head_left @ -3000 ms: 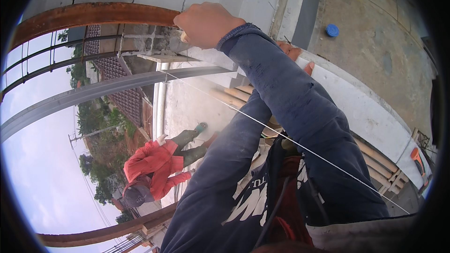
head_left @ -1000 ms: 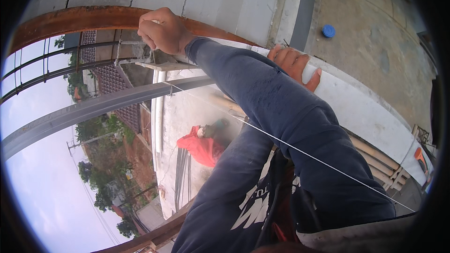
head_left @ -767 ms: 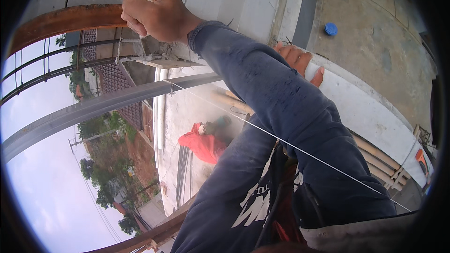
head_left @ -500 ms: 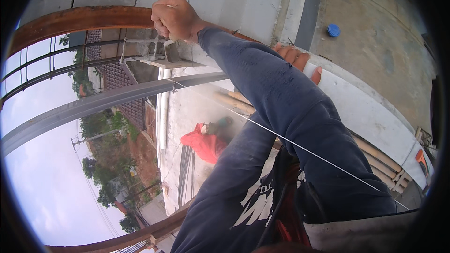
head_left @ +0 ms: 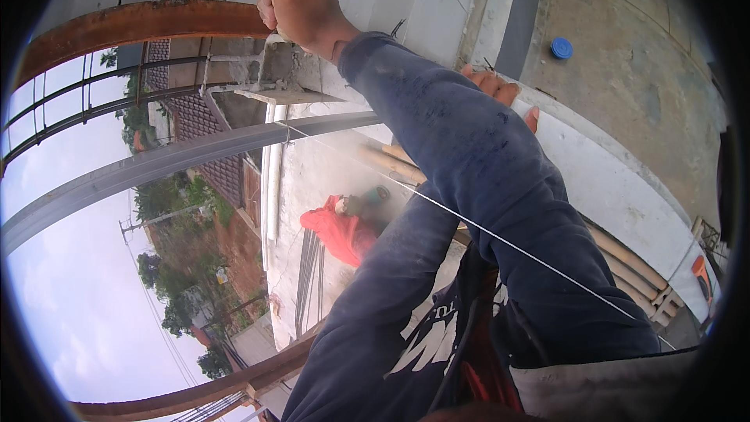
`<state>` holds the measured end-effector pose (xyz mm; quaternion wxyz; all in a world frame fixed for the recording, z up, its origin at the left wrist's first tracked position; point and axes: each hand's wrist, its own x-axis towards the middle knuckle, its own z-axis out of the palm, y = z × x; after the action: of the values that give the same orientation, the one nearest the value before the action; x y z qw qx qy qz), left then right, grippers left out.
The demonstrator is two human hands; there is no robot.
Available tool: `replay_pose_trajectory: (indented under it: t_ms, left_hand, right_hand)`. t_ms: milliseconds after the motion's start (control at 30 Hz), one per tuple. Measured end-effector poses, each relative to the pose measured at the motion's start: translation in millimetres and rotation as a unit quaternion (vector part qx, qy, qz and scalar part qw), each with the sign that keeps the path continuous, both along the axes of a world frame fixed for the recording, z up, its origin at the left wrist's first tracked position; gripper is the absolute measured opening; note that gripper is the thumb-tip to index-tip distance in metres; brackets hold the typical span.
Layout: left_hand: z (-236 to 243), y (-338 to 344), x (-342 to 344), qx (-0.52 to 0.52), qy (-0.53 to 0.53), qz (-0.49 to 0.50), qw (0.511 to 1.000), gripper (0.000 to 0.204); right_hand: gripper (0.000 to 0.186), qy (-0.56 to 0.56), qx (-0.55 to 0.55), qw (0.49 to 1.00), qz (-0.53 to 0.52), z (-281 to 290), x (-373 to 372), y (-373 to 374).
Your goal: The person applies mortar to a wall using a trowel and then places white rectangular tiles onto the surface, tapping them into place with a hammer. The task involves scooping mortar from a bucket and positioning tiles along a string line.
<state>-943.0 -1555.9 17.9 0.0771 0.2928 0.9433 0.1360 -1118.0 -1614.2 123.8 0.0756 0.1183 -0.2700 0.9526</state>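
Observation:
My arms cross, the right forearm over the left. My right hand (head_left: 303, 6), at the top left, is closed in a fist beside the end of a rusty brown beam (head_left: 148, 22) and against the grey block wall (head_left: 367, 0). What it grips is hidden, though a pale bit shows under the fingers. Beyond the right sleeve, my left hand (head_left: 494, 87) has its fingers and thumb curled round the near end of a long white block (head_left: 601, 152). Its palm is hidden behind the sleeve.
A taut white string (head_left: 500, 240) runs diagonally across my arms. Below lies a red cloth or bag (head_left: 336, 230) beside a green power tool (head_left: 371, 197), in hazy dust. A grey metal bar (head_left: 156, 160) crosses at left. An orange-handled saw (head_left: 701, 272) and blue lid (head_left: 561, 48) are at right.
My right fist has shifted up and slightly right, away from the rough corner below the rusty beam. The left hand keeps its hold on the white block.

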Motion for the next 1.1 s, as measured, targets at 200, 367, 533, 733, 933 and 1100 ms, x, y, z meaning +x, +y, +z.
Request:
replay_pose_trajectory:
  t_ms: [200,367,533,733,933,1100]
  left_hand:
    - [-5.3,4.9,-3.4,-0.012,-0.007,-0.008,1.0,0.061]
    - [-2.8,-3.6,-1.4,-0.035,-0.028,0.001,0.999,0.061]
    - [-4.3,6.2,-2.4,-0.019,-0.003,-0.005,1.0,0.059]
    - [-5.8,-9.6,3.4,-0.015,-0.004,0.013,1.0,0.057]
    - [-0.7,4.5,-1.8,-0.053,-0.018,0.005,0.998,0.056]
    - [-6.9,9.2,1.7,0.049,0.066,-0.007,0.997,0.046]
  right_hand:
    - [0.037,-0.061,0.046,0.997,0.008,-22.0,-18.1,-24.4]
    - [0.037,-0.079,0.025,0.993,-0.081,-6.2,3.0,-14.3]
    - [0.034,-0.113,0.065,0.986,-0.104,-33.7,-14.3,-22.1]
    - [0.027,-0.137,0.013,0.981,-0.138,-5.7,12.0,-16.3]
    - [0.036,-0.253,0.013,0.961,-0.108,-48.1,-15.4,-32.5]
    - [0.041,-0.217,0.097,0.965,-0.11,-38.1,-19.6,-21.6]
